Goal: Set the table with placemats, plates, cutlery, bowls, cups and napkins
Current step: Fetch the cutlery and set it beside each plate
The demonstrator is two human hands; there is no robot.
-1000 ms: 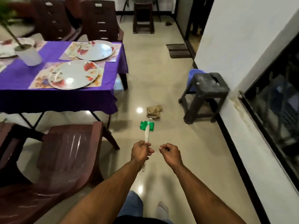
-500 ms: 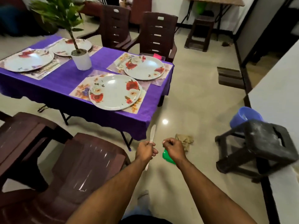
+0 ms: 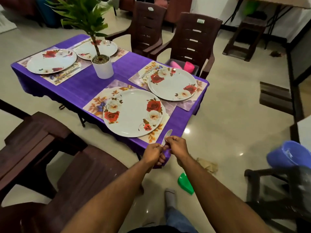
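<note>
A purple-clothed table [image 3: 127, 71] carries several floral placemats, each with a white rose-patterned plate. The nearest plate [image 3: 133, 113] lies on its placemat [image 3: 99, 105] at the table's front corner. My left hand [image 3: 154, 153] and my right hand [image 3: 176, 146] meet just in front of that corner, both pinching a white plastic knife [image 3: 167, 136] whose blade points up toward the plate. A second plate [image 3: 172, 84] sits behind, with a white knife [image 3: 148, 72] lying on its placemat to the left. Two more plates [image 3: 52, 61] are at the far left end.
A potted plant [image 3: 102, 65] stands mid-table. Brown plastic chairs [image 3: 50, 165] crowd the near left; two more [image 3: 190, 41] stand behind the table, one holding a box with pink cups [image 3: 189, 66]. A green object [image 3: 185, 184], dark stool [image 3: 286, 185] and blue bucket [image 3: 286, 155] are at right.
I have come closer to the table, which now fills the view. My right hand has closed in on the knife that only the left hand held before.
</note>
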